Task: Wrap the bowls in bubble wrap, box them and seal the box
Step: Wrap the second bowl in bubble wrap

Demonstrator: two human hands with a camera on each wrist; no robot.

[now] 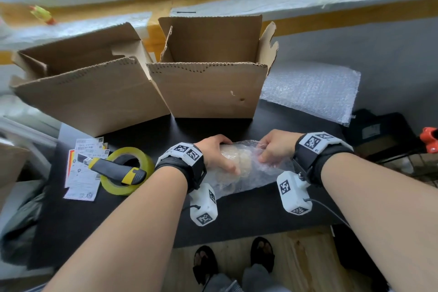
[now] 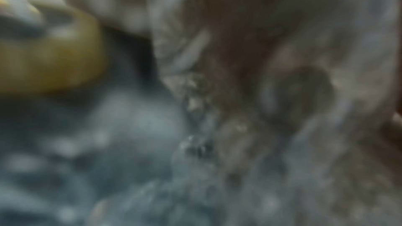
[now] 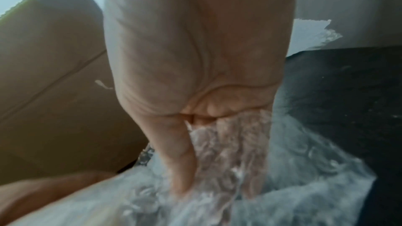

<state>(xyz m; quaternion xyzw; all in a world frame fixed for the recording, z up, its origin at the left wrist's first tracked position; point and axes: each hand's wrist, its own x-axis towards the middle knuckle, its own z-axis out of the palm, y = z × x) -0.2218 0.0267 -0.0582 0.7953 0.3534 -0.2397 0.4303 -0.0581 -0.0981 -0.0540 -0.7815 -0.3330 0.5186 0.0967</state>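
Observation:
A pale bowl (image 1: 239,161) lies on the black table (image 1: 147,216) inside a sheet of bubble wrap (image 1: 260,173). My left hand (image 1: 216,155) curls over the bundle's left side and grips it. My right hand (image 1: 275,147) pinches the wrap (image 3: 282,169) on the right, thumb and fingers closed on the film. An open cardboard box (image 1: 208,87) stands just behind the bundle. The left wrist view is blurred; it shows wrap (image 2: 239,126) close up and the tape roll (image 2: 50,54).
A second open box (image 1: 87,92) stands at the left. A yellow tape roll (image 1: 125,173) with a black-and-yellow knife (image 1: 118,169) across it lies beside paper labels (image 1: 83,173). A spare bubble wrap sheet (image 1: 310,90) lies back right. My feet (image 1: 234,261) show below the table edge.

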